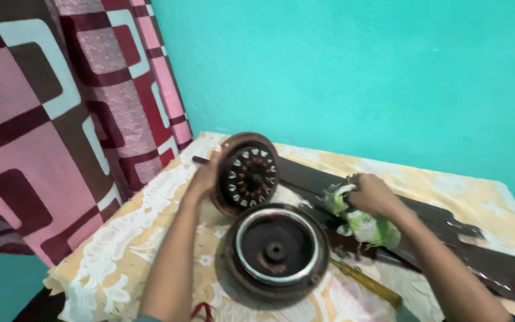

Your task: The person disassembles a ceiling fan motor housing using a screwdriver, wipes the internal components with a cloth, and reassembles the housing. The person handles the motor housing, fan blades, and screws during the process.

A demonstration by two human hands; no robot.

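Fingers of the left hand (205,176) wrap the rim of a brown motor half (247,174), holding it tilted on edge so its ring of windings faces the camera. The right hand (372,194) is closed on a green-and-white rag (362,223), just beside dark fan blades (448,238). Between the arms, the other housing (276,249) lies flat, open side up, on the worktop (150,226) with its yellow patterned cloth. A yellow-handled screwdriver (368,283) lies just right of it. A patterned curtain (61,119) hangs at left.
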